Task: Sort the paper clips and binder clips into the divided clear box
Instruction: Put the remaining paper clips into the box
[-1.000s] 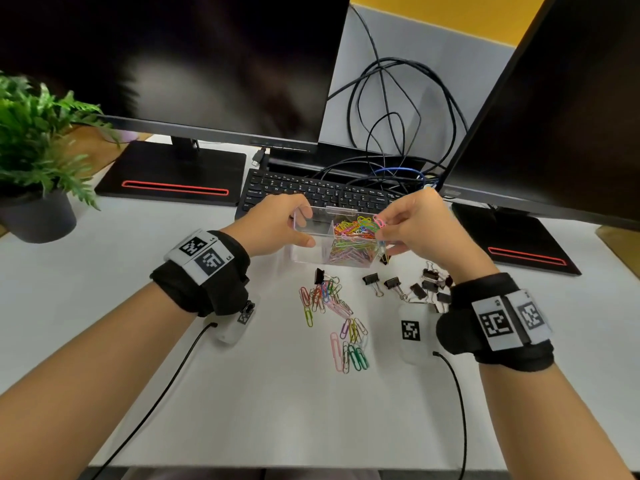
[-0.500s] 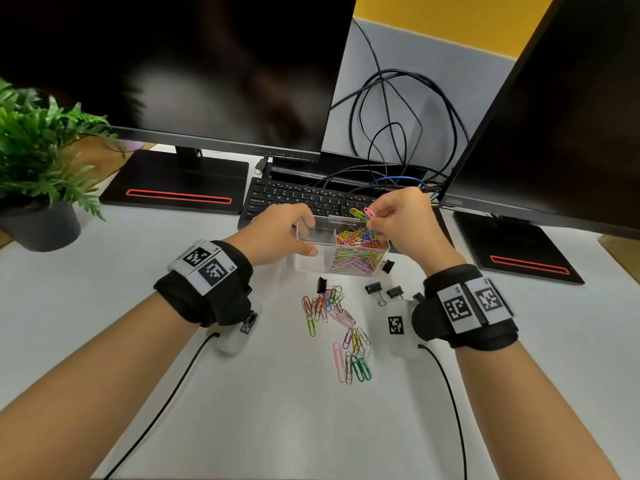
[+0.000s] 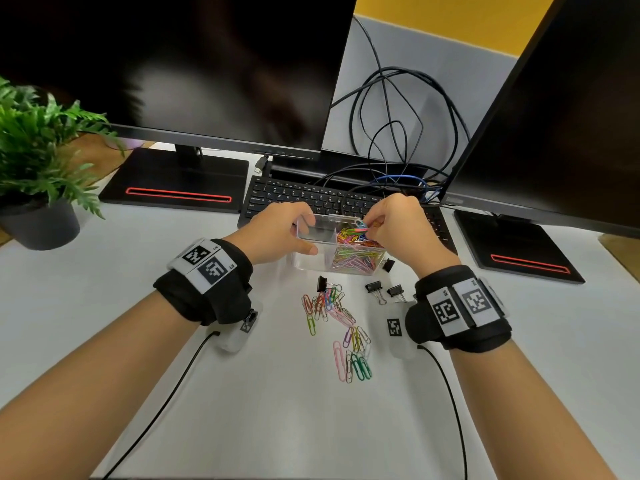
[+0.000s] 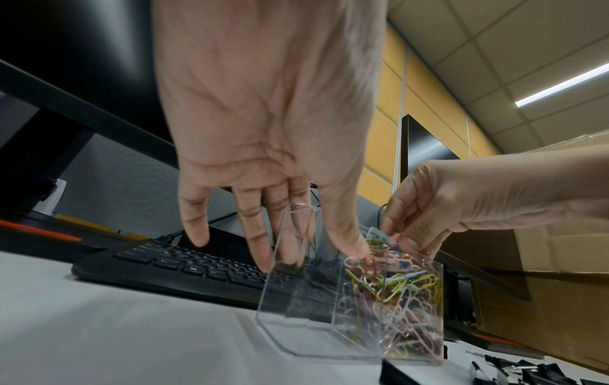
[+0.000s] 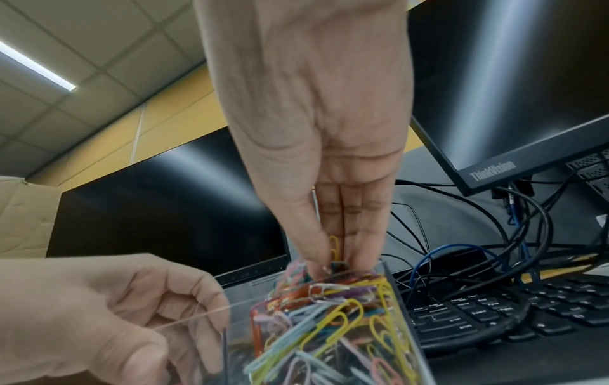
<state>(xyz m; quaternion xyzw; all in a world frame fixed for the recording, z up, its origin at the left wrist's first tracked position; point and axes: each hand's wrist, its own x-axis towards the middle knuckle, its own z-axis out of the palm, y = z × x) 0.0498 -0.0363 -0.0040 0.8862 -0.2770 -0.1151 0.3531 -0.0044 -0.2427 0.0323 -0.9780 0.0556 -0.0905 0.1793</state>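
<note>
The left hand (image 3: 277,233) held the clear box (image 3: 313,244) at 12 o'clock on the worktop (image 3: 277,410). The right hand (image 3: 398,226) pinched paper clips (image 5: 334,247) over the full side. Next, I think, let go. Loose clips (image 3: 332,306) waited at 6 o'clock.

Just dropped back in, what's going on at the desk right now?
A person is sorting clips. The left hand grips the divided clear plastic box by its left end. The right hand pinches a few coloured paper clips over the right compartment, which is already heaped with them; the left compartment looks empty. More loose coloured paper clips and small black binder clips lie on the white desk, not yet sorted.
</note>
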